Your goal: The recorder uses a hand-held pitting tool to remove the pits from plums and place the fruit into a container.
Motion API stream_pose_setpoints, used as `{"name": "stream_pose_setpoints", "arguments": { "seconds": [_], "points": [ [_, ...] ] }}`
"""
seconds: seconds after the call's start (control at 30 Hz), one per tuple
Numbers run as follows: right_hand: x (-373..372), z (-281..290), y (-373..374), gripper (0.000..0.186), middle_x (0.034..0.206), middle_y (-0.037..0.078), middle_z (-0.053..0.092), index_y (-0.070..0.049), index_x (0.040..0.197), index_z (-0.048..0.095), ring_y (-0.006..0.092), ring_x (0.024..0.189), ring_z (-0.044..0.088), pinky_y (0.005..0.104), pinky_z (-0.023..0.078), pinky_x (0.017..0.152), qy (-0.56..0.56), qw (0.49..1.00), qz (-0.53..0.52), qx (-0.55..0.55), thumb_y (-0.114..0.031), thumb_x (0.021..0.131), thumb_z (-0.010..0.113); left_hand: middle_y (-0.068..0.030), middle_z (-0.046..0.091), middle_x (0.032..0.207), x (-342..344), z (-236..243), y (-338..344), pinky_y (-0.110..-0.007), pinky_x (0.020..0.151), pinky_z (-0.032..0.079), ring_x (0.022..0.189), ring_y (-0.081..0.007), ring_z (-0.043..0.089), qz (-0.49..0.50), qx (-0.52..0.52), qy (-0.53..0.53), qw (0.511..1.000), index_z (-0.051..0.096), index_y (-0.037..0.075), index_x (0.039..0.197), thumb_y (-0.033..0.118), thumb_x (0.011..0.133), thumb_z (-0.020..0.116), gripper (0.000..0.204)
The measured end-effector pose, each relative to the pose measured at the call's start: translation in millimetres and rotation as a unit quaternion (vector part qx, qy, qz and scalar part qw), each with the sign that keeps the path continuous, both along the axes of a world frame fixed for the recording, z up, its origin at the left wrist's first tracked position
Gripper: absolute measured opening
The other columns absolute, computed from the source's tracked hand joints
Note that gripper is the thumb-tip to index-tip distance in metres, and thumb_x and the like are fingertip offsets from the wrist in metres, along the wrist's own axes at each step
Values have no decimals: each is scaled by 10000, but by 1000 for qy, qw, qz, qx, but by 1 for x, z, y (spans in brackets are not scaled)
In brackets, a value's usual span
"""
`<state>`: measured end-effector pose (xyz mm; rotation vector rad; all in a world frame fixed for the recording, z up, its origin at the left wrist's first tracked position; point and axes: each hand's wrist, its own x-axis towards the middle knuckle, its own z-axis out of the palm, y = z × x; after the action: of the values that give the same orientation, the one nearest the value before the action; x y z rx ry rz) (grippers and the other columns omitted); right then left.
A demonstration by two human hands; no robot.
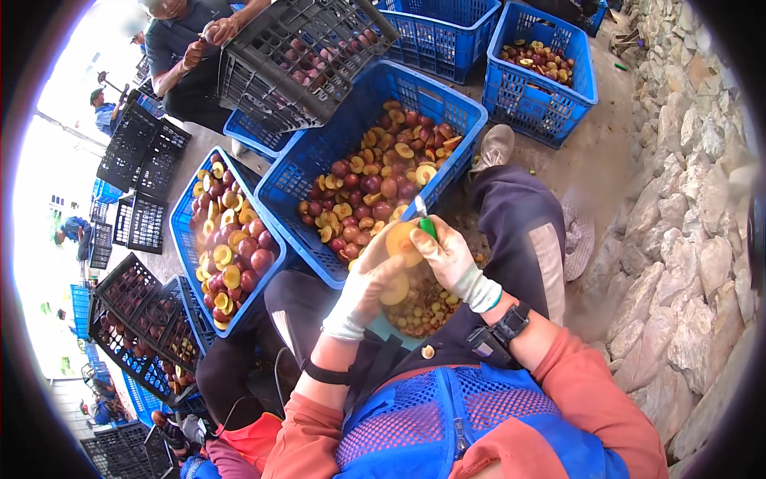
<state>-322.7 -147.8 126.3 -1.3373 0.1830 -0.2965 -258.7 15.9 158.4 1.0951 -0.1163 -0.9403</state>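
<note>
My left hand (363, 291), in a pale glove, is closed around a yellow-fleshed plum half (395, 289). In my gloved right hand (451, 263) is a small knife with a green handle (428, 228), its short blade pointing up and away. Another cut plum half (404, 244) lies between the two hands, against my right thumb; which hand bears it I cannot tell. Below them, between my legs, many loose pits (423, 311) fill a container mostly hidden by my hands. Just beyond stands a blue crate (275, 191) holding whole and halved plums.
A second blue crate of plums (275, 249) stands to the left, another (527, 104) at the far right. A black crate (263, 76) of plums tilts over the far left, near a co-worker's hands (209, 41). Stacked black crates (144, 319) stand left; a stone wall (678, 239) runs along the right.
</note>
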Motion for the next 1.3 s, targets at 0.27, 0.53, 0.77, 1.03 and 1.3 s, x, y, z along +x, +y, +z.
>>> {"name": "stream_pose_setpoints", "arguments": {
  "seconds": [0.27,0.53,0.77,1.03,1.3],
  "points": [
    [-19,27,-5,234,821,172,617,-63,956,580,392,758,641,430,507,657,-27,917,-38,-396,-289,995,628,-102,607,1277,1,11,4,-280,813,561,1026,-186,661,53,11,-65,996,446,7,1446,159,896,724,636],
    [-20,27,7,319,777,159,629,-70,901,519,404,703,638,475,510,587,5,870,-27,-493,-364,1006,583,-102,615,1269,-3,27,-1,-289,982,481,1116,-169,610,74,50,-134,987,483,-30,1414,182,912,726,597],
    [-23,29,6,332,798,199,654,-48,896,543,411,722,655,490,506,592,103,860,25,-499,-358,1009,575,-89,652,1216,-12,24,-9,-267,900,505,1030,-141,626,119,87,-150,978,519,-40,1393,169,906,709,563],
    [-17,-5,-5,346,801,184,666,-28,1003,618,391,767,662,437,511,686,10,931,120,-344,-361,1046,538,-83,672,1157,11,7,2,-284,836,542,944,-159,658,3,222,-329,918,539,-54,1368,81,875,682,531],
    [-30,62,-27,439,588,-85,348,-120,775,497,24,445,290,234,206,410,135,889,397,184,-438,1075,461,-77,710,1045,-2,65,-5,-290,863,527,937,-145,657,-49,188,-301,934,557,-30,1361,73,869,744,536]
  ]
}}
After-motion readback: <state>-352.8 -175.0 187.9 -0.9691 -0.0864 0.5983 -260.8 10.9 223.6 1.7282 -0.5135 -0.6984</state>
